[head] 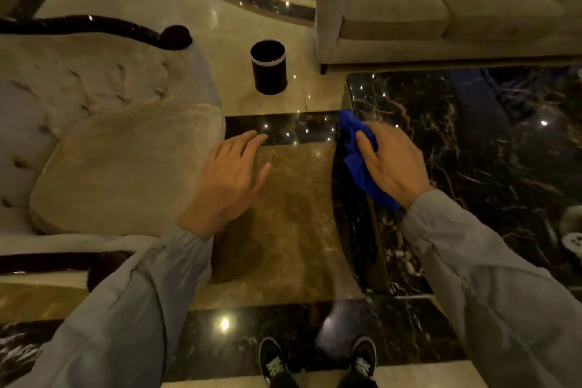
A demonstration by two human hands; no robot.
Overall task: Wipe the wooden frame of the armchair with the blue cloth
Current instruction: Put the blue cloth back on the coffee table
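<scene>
Spreading across the lower view is a polished marble floor [283, 230] in tan and black bands. At upper right sits a beige sofa [441, 9], and on the right a dark veined marble table [472, 151] reaches toward it. On the left stands the armchair [110, 135], its tufted back and tan seat cushion pale, with 2 dark glossy wooden arms: one [94, 27] curling to a scroll at the far side, the other [47, 261] along the near side. A black cylindrical bin [269, 68] stands on the floor between armchair and sofa. Grey sleeves cover both forearms. The right hand [393, 161] clutches the bunched blue cloth [359, 154] at the table's near corner edge, well apart from the armchair. The left hand [233, 173] hangs empty above the floor beside the seat cushion, fingers loosely spread. Below, 2 dark shoes [318, 362] stand on the black band.
</scene>
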